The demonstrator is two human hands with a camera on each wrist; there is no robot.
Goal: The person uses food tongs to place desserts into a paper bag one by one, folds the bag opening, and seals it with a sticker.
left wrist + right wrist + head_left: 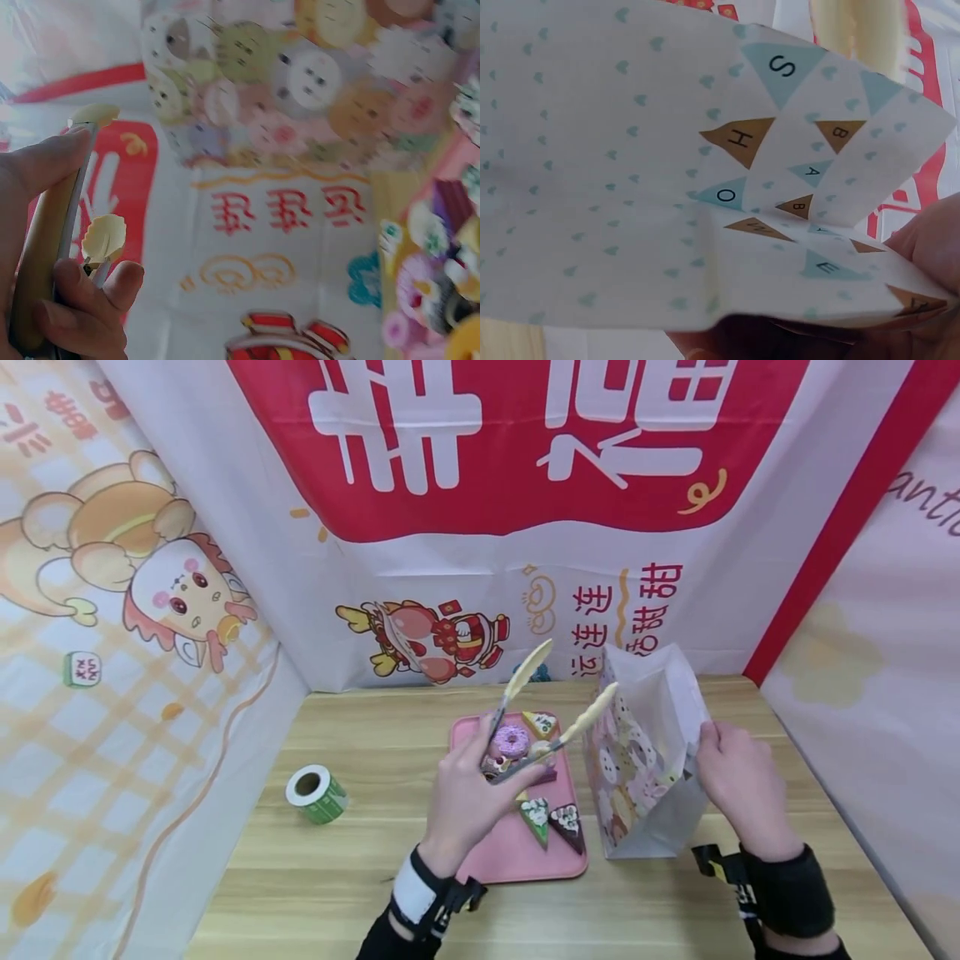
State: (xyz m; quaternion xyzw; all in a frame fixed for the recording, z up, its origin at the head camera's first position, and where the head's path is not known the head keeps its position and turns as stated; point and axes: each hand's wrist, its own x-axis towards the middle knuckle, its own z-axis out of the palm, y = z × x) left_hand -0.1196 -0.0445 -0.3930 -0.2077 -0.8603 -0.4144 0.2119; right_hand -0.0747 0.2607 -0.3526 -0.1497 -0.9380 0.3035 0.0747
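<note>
My left hand holds a pair of tongs with pale, scalloped tips, their arms spread apart over a pink tray. On the tray lie a purple doughnut, a green cake slice, a dark brown slice and other small sweets, partly hidden by the hand and tongs. To the tray's right a white paper bag with printed animals stands upright, its top open. My right hand pinches the bag's right side near the rim; the right wrist view shows the bag's printed side panel close up.
A roll of green labels stands on the wooden table, left of the tray. Printed cloth walls enclose the table at the back and on both sides.
</note>
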